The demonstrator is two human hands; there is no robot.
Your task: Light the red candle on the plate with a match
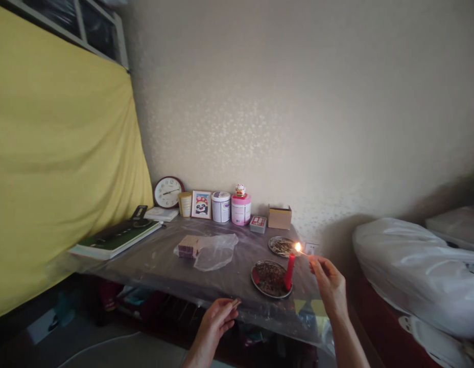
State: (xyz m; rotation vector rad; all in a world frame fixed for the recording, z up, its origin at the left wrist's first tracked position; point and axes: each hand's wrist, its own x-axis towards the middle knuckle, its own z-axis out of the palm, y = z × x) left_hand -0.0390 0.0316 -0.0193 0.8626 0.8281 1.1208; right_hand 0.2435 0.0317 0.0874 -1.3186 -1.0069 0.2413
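Observation:
My right hand [329, 282] is closed in a pinch on a burning match [305, 253]. The flame at the match's tip is just above and right of the top of a red candle [289, 273]. That candle stands, slightly tilted, at the right side of a round metal plate [254, 278] with dark, speckled residue on it. Near the table's front edge, my left hand [218, 318] pinches what looks like a matchbox [236, 303], mostly hidden by the fingers. Whether the candle's wick is alight cannot be made out.
Behind the candle lies a second plate [270, 249] with used matchsticks. Small stacked boxes [189, 246] in clear plastic sit mid-table. Tins [221, 208], a picture frame [202, 205], a clock [168, 192] and a cardboard box [280, 217] line the wall. White bags [409, 260] bulge at right.

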